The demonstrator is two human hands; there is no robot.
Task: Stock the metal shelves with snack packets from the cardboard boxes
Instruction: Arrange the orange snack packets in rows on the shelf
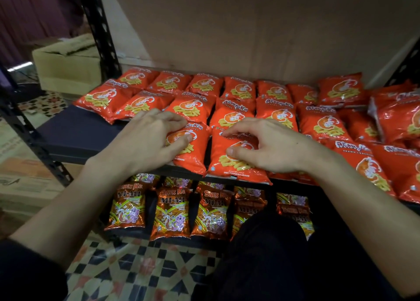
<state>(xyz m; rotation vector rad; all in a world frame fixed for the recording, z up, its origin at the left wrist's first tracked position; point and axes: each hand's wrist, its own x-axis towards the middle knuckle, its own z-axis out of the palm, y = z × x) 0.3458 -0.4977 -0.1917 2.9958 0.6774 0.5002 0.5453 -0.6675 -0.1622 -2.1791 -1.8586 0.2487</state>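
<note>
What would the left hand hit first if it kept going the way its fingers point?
Probably the neighbouring red packet, held by the right hand. The left hand points rightward across the front red packet it grips. The right hand itself lies just beyond, though depth is hard to judge.

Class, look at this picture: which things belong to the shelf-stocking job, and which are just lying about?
Belong to the job: left hand gripping the left red packet; right hand gripping the right red packet; rows of red packets; brown packets below; metal shelf; cardboard box behind.
Just lying about: floor tiles; dark curtain.
</note>
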